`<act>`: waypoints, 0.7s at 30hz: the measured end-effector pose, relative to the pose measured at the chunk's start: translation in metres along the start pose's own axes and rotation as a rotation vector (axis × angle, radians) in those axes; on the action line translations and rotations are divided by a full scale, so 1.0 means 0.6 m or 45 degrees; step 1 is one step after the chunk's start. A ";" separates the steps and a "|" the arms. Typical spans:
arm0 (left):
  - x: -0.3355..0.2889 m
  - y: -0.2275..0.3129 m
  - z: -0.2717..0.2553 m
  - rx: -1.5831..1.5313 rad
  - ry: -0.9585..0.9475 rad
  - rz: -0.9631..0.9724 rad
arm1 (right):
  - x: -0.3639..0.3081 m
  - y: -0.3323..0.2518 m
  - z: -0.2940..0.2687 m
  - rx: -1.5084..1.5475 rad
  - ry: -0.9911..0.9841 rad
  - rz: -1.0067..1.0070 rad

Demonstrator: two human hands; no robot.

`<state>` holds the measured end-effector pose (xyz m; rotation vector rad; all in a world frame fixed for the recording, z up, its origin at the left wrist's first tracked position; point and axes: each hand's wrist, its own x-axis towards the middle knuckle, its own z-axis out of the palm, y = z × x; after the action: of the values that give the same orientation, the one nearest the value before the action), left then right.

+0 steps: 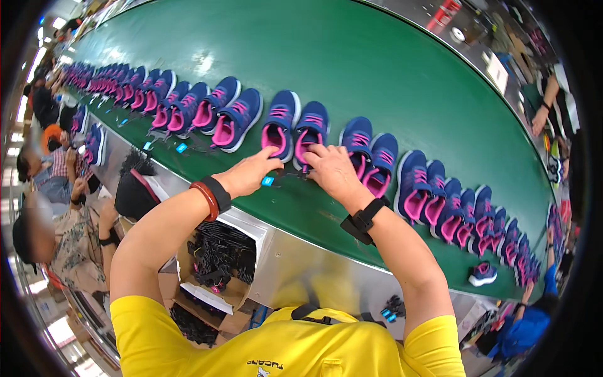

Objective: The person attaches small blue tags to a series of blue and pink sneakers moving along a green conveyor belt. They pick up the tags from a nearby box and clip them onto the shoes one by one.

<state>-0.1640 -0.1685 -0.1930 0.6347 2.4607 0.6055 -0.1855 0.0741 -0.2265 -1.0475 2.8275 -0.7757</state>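
A pair of navy sneakers with pink laces and pink lining stands in front of me on the green conveyor belt (352, 56). At the heel of the left sneaker (281, 119), my left hand (251, 171) has its fingers closed on the rim of the opening. My right hand (335, 171) grips the heel of the right sneaker (312, 122), its fingertips bent into the collar. A small blue tag (268, 181) lies beside my left fingers, by a thin black piece partly hidden under the hands.
Matching sneakers (239, 119) line the belt on both sides. One small shoe (482, 274) lies apart near the belt's edge. Below it, a cardboard box (245, 301) holds many black plastic pieces. Co-workers sit at the left; a person's arm (548, 103) reaches in at far right.
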 end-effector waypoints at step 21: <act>0.144 0.194 0.125 0.196 0.287 0.327 | -0.808 -0.019 -0.173 0.021 -0.562 1.128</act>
<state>-0.1496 -0.0081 -0.2205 1.0037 2.6764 0.6171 0.1766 0.4121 -0.1994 0.0981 2.4711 -0.3937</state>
